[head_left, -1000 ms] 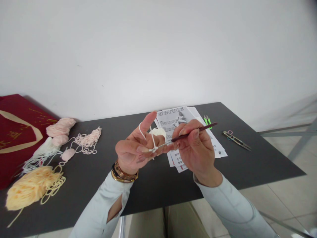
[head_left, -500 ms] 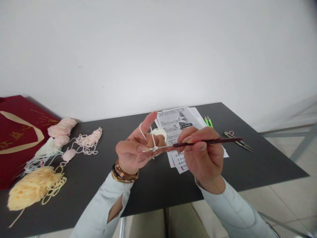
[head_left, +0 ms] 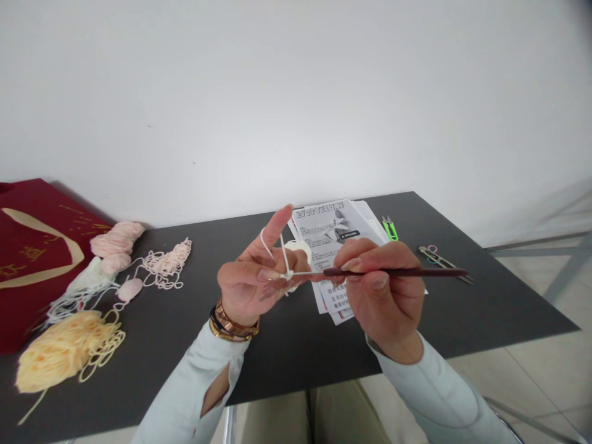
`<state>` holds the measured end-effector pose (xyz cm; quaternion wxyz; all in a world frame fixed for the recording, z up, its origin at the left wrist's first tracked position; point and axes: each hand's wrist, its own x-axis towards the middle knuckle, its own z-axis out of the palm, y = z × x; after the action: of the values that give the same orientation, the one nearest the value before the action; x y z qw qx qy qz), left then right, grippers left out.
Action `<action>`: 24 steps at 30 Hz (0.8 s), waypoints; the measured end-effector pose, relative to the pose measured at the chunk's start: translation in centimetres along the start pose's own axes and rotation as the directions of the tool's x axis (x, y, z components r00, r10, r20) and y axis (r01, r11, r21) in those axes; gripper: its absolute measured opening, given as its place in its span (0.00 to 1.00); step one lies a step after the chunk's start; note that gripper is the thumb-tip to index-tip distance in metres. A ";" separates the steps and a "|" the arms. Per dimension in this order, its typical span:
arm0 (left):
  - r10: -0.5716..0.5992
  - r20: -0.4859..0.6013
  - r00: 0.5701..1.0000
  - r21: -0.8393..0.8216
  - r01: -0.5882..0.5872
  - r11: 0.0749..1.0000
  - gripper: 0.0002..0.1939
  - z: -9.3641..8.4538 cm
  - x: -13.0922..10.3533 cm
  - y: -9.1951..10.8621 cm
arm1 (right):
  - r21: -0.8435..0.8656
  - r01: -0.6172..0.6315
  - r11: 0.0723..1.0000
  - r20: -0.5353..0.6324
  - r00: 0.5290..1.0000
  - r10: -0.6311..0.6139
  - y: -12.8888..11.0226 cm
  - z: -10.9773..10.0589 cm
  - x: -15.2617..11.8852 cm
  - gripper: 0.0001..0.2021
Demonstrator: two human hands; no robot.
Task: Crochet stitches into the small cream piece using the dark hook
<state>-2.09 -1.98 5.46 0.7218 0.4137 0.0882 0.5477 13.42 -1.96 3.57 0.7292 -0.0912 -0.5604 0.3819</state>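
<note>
My left hand (head_left: 252, 277) pinches white yarn (head_left: 283, 250) between thumb and fingers, with the strand looped round the raised index finger. A small knot of that yarn sits at the fingertips. My right hand (head_left: 383, 296) grips the dark red handle of a crochet hook (head_left: 430, 272) like a pen. The hook's thin metal shaft points left and its tip is in the yarn at the left fingertips. Behind the left hand, a white yarn ball (head_left: 300, 248) is partly hidden. Printed sheets (head_left: 319, 228) lie beneath and behind the right hand.
On the left are a dark red gift bag (head_left: 28, 296), pink yarn (head_left: 118, 240), a loose pink tangle (head_left: 169, 262) and a yellow yarn ball (head_left: 60, 354). Green-handled snips (head_left: 389, 229) and metal snips (head_left: 444, 264) lie on the right of the black table (head_left: 504, 302).
The hook's handle end has swung down from a slight upward tilt to nearly level, and my right hand has shifted slightly right. The left hand holds nearly still.
</note>
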 end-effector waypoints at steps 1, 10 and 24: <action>0.010 0.002 1.000 -0.001 -0.010 1.000 0.29 0.0 0.0 0.0 | -0.020 0.019 1.000 0.001 1.000 -0.019 0.0 0.0 0.0 0.06; 0.044 -0.074 0.996 0.020 -0.043 0.999 0.30 0.3 0.0 -0.2 | -0.233 0.146 0.961 0.089 0.988 -0.128 0.0 -0.5 -0.4 0.07; 0.129 -0.270 0.954 0.003 -0.133 0.991 0.33 1.8 -0.1 -0.6 | -0.538 0.664 0.519 0.637 0.724 -0.267 -1.1 -1.6 -0.4 0.12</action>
<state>-0.69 -2.96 6.19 0.6683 0.3348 0.1540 0.6462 15.35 -2.56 3.30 0.5411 -0.1206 -0.8276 -0.0876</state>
